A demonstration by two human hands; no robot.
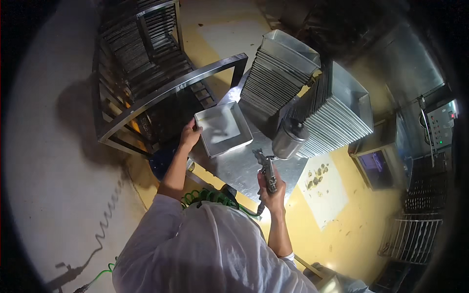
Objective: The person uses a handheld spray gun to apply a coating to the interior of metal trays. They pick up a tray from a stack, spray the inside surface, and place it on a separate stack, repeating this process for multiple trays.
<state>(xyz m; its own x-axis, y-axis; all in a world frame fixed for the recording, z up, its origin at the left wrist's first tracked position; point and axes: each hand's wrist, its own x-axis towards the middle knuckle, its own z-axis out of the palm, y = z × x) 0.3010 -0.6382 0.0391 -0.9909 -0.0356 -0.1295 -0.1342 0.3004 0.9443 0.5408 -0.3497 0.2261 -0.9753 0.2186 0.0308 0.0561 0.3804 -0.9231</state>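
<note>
My left hand (189, 135) grips the left side of a square metal baking pan (224, 126), which is tilted with its inside facing up. In my right hand (274, 193) is a metal spray gun (268, 170) with a side-mounted metal cup (290, 139). Its nozzle end points up and left, a short way below the pan. A green coiled air hose (212, 196) runs across my front to the gun's handle. Under both hands lies a stainless-steel table (238, 168). Whether the pan rests on anything beneath is hidden.
Two tall leaning stacks of nested metal pans (280, 69) (337, 110) stand at the table's far right. A metal rack cart (146, 66) with a raised frame stands at the left. Right of the table are a box (377, 164) and a control panel (441, 122) with lit buttons.
</note>
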